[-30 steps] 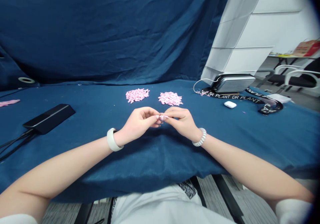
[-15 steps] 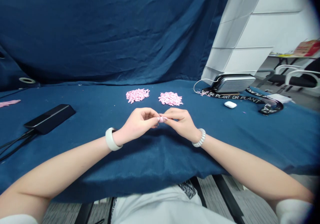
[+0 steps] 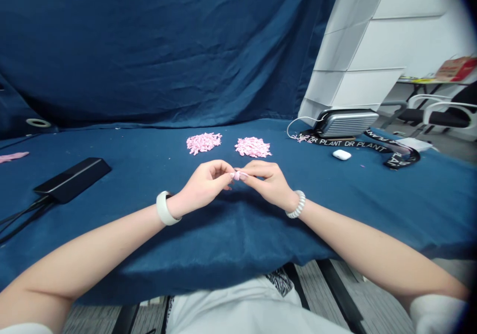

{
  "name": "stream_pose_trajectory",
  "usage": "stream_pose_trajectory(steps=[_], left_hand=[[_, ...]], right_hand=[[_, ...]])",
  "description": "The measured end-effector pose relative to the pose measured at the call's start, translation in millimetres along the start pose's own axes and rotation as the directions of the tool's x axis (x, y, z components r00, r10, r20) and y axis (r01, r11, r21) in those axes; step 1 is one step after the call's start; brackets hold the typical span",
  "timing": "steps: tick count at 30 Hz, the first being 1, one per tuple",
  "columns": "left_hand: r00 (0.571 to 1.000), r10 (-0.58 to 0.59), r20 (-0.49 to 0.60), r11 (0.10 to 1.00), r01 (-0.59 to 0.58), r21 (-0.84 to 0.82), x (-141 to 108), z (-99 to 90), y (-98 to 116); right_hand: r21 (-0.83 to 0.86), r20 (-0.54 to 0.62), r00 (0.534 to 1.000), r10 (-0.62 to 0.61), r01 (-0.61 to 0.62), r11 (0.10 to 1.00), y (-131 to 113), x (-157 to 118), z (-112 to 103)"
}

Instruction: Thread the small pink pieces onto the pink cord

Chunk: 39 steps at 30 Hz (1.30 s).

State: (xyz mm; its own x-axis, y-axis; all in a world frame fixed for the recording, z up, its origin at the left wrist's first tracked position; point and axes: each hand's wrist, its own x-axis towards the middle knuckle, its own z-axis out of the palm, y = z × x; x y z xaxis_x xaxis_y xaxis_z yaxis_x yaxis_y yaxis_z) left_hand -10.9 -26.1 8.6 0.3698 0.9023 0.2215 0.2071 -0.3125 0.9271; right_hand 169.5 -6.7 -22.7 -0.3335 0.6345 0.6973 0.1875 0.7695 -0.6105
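Between my fingertips, just above the near part of the table, is a small pink piece that looks like a knotted ribbon bow (image 3: 237,175). My left hand (image 3: 203,182) pinches its left end between thumb and fingers. On the other side, my right hand (image 3: 269,182) pinches the right end, also with the thumb and fingers. Parts of the piece are hidden by the fingertips. Beyond the hands lie two heaps of small pink pieces, a left heap (image 3: 203,142) and a right heap (image 3: 253,147).
A black box (image 3: 74,177) with cables lies at left, near a pink strip (image 3: 14,157). At right are a ribbed silver case (image 3: 348,124), a black lettered strap (image 3: 352,144) and a white earbud case (image 3: 342,154). Blue cloth (image 3: 149,249) covers the table.
Both hands stay pinched on the pink piece and have shifted very slightly left in view. More of its wrapped middle now shows between the fingertips. The view has moved a little.
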Motion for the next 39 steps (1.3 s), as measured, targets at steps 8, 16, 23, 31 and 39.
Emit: stream_pose_trajectory(steps=[8, 16, 23, 31, 39], left_hand=[[0.995, 0.101, -0.022, 0.979, -0.095, 0.182, -1, -0.7, -7], [0.993, 0.116, -0.035, 0.966, -0.105, 0.234, -1, -0.1, -8], [0.996, 0.056, -0.074, 0.991, -0.046, 0.127, 1, -0.6, -13], [0.999, 0.043, -0.021, 0.969, -0.036, 0.245, -5, 4.3, -13], [0.999, 0.035, 0.005, 0.967, -0.035, 0.253, -4, 3.0, -13]], right_hand=[[-0.068, 0.005, 0.997, 0.072, -0.071, 0.995, -5, 0, -2], [-0.107, -0.024, 0.997, 0.075, -0.077, 0.991, -5, 0, 0], [0.022, 0.020, 0.976, 0.219, -0.219, 0.975, -5, 2, -4], [-0.024, 0.225, 0.920, 0.320, -0.323, 0.946, -6, 0, 2], [0.148, 0.287, 0.890, 0.355, -0.407, 0.901, -2, 1, 0]])
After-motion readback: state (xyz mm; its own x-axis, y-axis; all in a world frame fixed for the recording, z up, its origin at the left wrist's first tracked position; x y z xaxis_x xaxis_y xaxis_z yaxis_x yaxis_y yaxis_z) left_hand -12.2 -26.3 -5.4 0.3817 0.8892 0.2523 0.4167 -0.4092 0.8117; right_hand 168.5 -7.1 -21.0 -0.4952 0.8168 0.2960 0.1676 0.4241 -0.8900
